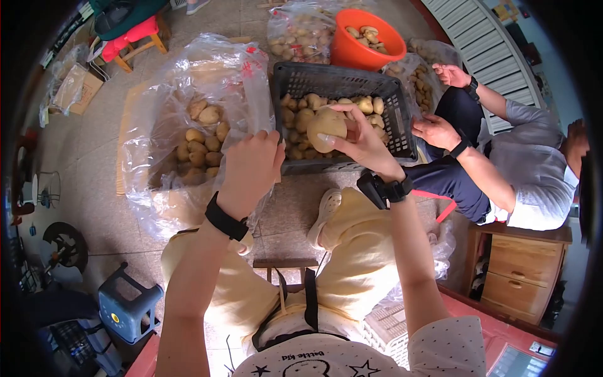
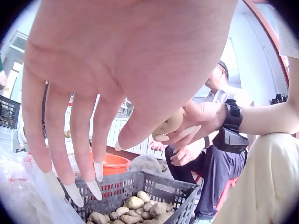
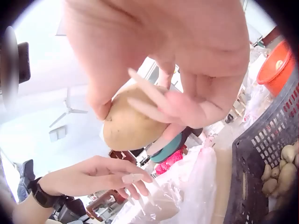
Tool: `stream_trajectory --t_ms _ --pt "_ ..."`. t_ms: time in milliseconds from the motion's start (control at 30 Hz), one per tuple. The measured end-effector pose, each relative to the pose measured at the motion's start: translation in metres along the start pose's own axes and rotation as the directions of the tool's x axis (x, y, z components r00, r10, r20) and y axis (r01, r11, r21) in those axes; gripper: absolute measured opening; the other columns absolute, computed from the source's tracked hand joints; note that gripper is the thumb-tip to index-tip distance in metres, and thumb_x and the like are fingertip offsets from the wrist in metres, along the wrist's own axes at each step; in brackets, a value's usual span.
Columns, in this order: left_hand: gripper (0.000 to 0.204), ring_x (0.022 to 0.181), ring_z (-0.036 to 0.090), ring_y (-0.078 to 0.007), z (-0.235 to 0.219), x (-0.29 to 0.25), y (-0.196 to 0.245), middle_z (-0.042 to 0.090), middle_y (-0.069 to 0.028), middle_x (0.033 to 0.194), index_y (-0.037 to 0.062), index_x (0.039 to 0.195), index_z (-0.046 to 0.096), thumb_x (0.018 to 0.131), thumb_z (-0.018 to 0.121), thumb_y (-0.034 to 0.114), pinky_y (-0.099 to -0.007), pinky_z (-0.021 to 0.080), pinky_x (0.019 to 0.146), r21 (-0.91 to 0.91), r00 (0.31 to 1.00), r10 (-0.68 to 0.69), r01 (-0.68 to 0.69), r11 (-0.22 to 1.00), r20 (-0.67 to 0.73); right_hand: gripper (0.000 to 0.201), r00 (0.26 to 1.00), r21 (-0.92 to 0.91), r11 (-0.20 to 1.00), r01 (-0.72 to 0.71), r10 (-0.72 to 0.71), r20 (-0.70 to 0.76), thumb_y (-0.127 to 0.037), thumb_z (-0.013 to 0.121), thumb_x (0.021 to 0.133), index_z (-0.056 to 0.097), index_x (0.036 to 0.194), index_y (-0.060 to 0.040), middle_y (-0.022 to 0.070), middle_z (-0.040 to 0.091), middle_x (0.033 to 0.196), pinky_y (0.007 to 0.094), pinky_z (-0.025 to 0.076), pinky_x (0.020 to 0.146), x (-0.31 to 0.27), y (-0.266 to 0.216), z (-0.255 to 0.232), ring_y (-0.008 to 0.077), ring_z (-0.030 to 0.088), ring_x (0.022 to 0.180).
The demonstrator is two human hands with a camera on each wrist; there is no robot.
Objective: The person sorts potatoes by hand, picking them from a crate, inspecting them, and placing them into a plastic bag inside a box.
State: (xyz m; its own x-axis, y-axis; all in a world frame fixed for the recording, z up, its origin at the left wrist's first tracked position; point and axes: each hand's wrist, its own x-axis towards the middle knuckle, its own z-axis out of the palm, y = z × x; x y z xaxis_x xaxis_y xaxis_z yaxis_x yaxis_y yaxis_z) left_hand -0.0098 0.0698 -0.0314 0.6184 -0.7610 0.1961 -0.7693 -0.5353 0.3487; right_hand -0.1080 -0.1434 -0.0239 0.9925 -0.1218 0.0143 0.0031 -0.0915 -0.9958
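Observation:
A large potato [image 1: 326, 129] is gripped by my right hand [image 1: 365, 146] above the black crate [image 1: 339, 73] of potatoes. In the right wrist view the fingers and thumb curl round the potato [image 3: 133, 122]. My left hand [image 1: 251, 166] is over the gap between the crate and the plastic-lined box [image 1: 135, 141]. The left wrist view has that hand [image 2: 112, 60] with its fingers extended and slightly spread, holding nothing. Several potatoes [image 1: 196, 148] lie in the lined box.
An orange bucket [image 1: 359, 56] with potatoes stands behind the crate, beside bags of potatoes [image 1: 295, 39]. A seated person [image 1: 502, 157] is at the right. A blue stool [image 1: 129, 308] stands at the lower left, and a wooden cabinet [image 1: 518, 267] at the right.

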Motion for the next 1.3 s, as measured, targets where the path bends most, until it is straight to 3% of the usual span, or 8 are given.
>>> stream_trajectory --t_ms 100,200,267,367,567,767,1100,1300 --pt "0.017 0.074 0.065 -0.0331 0.001 0.001 -0.004 0.066 -0.0131 0.085 0.0059 0.099 0.062 0.087 0.058 0.017 -0.0432 0.052 0.064 0.018 0.999 -0.004 0.005 1.0 -0.032 0.051 0.997 0.083 0.996 -0.042 0.048 -0.063 -0.008 0.071 0.085 0.04 0.127 -0.0085 0.0097 0.062 0.113 0.0299 0.048 0.09 0.004 0.002 0.004 0.0154 0.058 0.107" --pt "0.017 0.075 0.064 -0.0338 -0.003 0.003 -0.006 0.066 -0.0134 0.086 0.0059 0.1 0.062 0.087 0.058 0.016 -0.0428 0.052 0.064 -0.016 0.998 -0.018 0.017 1.0 -0.059 0.05 0.982 0.131 0.982 -0.134 0.149 -0.117 -0.017 0.07 0.088 0.04 0.126 -0.0087 0.0079 0.061 0.108 0.0242 0.05 0.073 0.006 -0.004 0.008 0.0099 0.06 0.089" --pt "0.017 0.075 0.064 -0.0342 -0.005 0.004 -0.005 0.066 -0.0137 0.087 0.0054 0.099 0.062 0.087 0.058 0.015 -0.0432 0.052 0.065 -0.046 0.995 -0.018 0.014 0.999 -0.102 0.05 0.927 0.169 0.927 -0.334 0.356 -0.12 -0.029 0.068 0.089 0.041 0.125 -0.0085 0.003 0.058 0.091 0.0197 0.038 0.053 0.005 -0.006 0.005 0.0036 0.049 0.063" --pt "0.018 0.075 0.064 -0.03 -0.005 0.007 0.0 0.062 -0.0109 0.082 0.0044 0.098 0.06 0.085 0.061 0.017 -0.04 0.053 0.063 -0.042 0.986 0.01 -0.018 0.999 -0.169 0.051 0.913 0.237 0.91 -0.34 0.38 -0.149 -0.036 0.065 0.089 0.041 0.124 -0.0083 -0.0014 0.049 0.077 0.0195 0.024 0.047 0.005 -0.01 0.013 0.0019 0.033 0.051" --pt "0.051 0.102 0.059 -0.0355 -0.017 0.016 0.008 0.058 -0.0144 0.116 0.0087 0.129 0.048 0.084 0.067 0.018 -0.0423 0.052 0.074 -0.244 0.964 0.132 -0.189 0.951 -0.231 0.049 0.918 0.263 0.897 -0.356 0.388 -0.08 -0.045 0.055 0.092 0.044 0.121 -0.0073 -0.0011 0.048 0.073 0.0205 0.027 0.048 0.008 -0.021 0.015 0.0037 0.035 0.051" --pt "0.068 0.118 0.052 -0.0302 -0.022 0.015 0.018 0.052 -0.0128 0.129 0.0087 0.137 0.041 0.079 0.074 0.017 -0.0401 0.046 0.091 -0.476 0.989 0.101 -0.142 0.868 -0.111 0.048 0.901 0.255 0.886 -0.387 0.422 -0.097 -0.049 0.048 0.093 0.049 0.114 -0.0068 0.0014 0.052 0.076 0.0202 0.028 0.048 0.009 -0.025 0.02 0.004 0.038 0.053" --pt "0.057 0.114 0.054 -0.0348 -0.015 0.019 0.013 0.056 -0.0179 0.124 0.0044 0.13 0.048 0.083 0.071 0.028 -0.0386 0.045 0.093 -0.623 0.99 0.085 -0.139 0.77 -0.116 0.05 0.885 0.283 0.852 -0.441 0.466 -0.023 -0.055 0.044 0.093 0.055 0.103 -0.007 0.0015 0.053 0.069 0.0195 0.027 0.047 0.009 -0.027 0.024 0.0044 0.039 0.052" --pt "0.046 0.103 0.06 -0.0242 -0.014 0.02 0.021 0.061 -0.0141 0.114 0.0029 0.125 0.053 0.087 0.068 0.025 -0.0332 0.047 0.087 -0.8 0.999 0.042 -0.031 0.599 -0.007 0.065 0.844 0.319 0.789 -0.524 0.431 0.321 -0.064 0.023 0.095 0.053 0.089 -0.006 0.0059 0.054 0.059 0.0215 0.035 0.045 0.011 -0.012 0.027 0.0108 0.047 0.047"
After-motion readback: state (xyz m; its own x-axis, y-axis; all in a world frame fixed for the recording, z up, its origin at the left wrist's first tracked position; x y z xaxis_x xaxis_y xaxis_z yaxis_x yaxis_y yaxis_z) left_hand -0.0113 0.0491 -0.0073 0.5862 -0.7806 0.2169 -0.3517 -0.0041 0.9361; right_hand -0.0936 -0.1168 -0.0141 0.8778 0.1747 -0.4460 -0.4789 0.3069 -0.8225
